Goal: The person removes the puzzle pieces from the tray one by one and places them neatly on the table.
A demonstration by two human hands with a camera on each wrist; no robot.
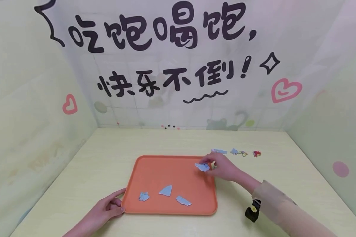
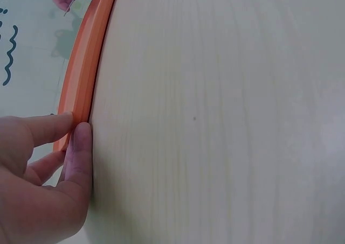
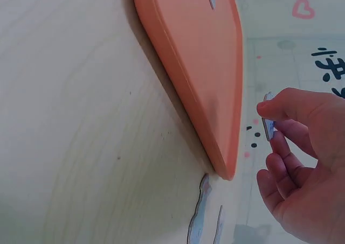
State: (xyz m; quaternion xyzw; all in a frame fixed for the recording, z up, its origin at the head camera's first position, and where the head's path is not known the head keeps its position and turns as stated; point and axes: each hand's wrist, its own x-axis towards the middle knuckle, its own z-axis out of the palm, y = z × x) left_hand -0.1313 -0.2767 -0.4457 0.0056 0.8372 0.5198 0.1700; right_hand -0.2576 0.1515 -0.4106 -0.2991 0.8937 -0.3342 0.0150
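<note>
My right hand (image 1: 223, 167) pinches a light-blue flat puzzle piece (image 1: 202, 167) between thumb and fingers, above the back right corner of an orange tray (image 1: 154, 171). In the right wrist view the held piece (image 3: 268, 117) is seen nearly edge-on. My left hand (image 1: 108, 207) holds the tray's left rim near the front corner, thumb and fingers on either side of the edge (image 2: 86, 66). Three more pieces lie apart on the tray: a small jagged one (image 1: 143, 196), a triangular one (image 1: 165, 190) and a long one (image 1: 183, 200).
Behind the tray's right corner, more pieces lie on the pale wooden table (image 1: 86, 164): a long bluish one (image 1: 219, 151), a blue and yellow group (image 1: 238, 152) and a red one (image 1: 256, 153). Printed walls enclose the table at the back and sides.
</note>
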